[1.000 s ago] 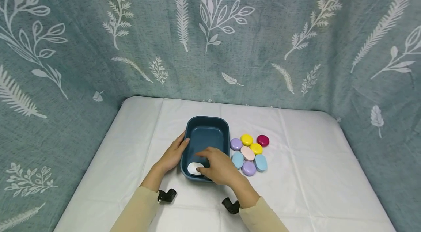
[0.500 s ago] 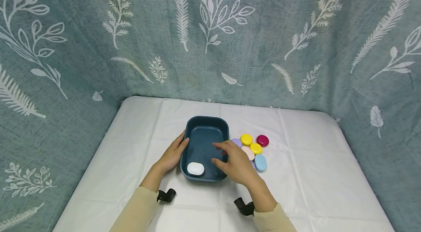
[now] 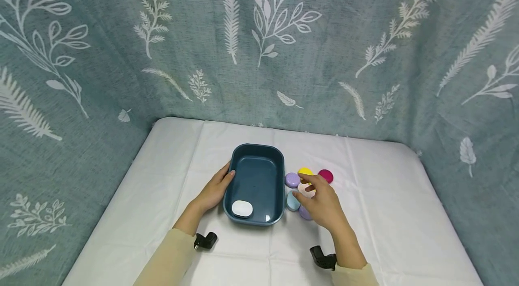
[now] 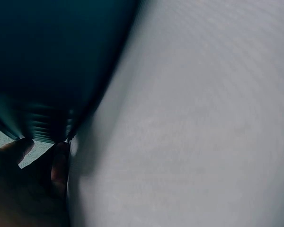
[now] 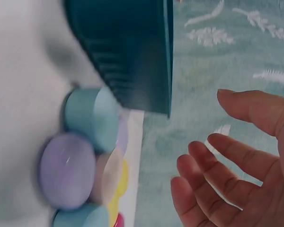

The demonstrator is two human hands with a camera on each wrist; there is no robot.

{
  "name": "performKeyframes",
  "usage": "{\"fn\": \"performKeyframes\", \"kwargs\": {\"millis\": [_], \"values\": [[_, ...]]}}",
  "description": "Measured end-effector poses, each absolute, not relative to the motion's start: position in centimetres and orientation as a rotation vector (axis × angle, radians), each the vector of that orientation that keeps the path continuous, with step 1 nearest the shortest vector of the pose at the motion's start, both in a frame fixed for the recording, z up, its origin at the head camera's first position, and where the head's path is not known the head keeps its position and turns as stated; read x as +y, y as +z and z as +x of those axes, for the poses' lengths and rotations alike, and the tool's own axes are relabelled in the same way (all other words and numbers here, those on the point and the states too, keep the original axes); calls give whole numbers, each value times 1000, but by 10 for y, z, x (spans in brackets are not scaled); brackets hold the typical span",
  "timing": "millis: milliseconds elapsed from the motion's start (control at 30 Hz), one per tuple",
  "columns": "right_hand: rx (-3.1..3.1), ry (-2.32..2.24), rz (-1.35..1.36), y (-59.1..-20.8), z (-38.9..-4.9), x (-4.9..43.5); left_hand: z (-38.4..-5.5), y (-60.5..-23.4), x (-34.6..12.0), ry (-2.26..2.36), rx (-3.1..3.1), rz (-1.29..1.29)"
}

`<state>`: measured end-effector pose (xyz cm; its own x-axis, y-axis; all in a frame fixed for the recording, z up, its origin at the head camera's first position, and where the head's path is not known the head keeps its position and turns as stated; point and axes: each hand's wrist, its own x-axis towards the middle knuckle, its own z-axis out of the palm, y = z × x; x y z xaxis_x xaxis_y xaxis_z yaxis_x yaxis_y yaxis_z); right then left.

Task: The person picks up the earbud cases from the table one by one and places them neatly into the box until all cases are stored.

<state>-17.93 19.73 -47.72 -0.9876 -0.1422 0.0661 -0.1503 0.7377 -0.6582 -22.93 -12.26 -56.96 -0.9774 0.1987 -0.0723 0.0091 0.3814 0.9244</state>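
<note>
A dark blue rectangular tub with rounded corners stands on the white cloth. Inside, at its near left corner, lies a white oval piece. My left hand holds the tub's left side, thumb at the rim and fingers along the outer wall. My right hand hovers over the group of glossy rounded pieces to the tub's right, fingers spread and holding nothing. There I see a light blue piece, a purple one, a pale pink one and a crimson one. The hand partly covers the group.
A yellow piece and another purple piece lie at the back of the group, close to the tub's right wall. A leaf-patterned green curtain hangs behind the white table.
My right hand has let go of the white oval piece in the tub and moved right, over the coloured pieces. The left hand stays at the tub's side.
</note>
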Motion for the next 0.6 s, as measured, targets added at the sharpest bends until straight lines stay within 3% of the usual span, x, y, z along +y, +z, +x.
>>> {"fn": "performKeyframes", "kwargs": {"millis": [600], "values": [[-3099, 901, -202, -512, -184, 244, -229, -569, -123, 1602, 2487, 153]]}}
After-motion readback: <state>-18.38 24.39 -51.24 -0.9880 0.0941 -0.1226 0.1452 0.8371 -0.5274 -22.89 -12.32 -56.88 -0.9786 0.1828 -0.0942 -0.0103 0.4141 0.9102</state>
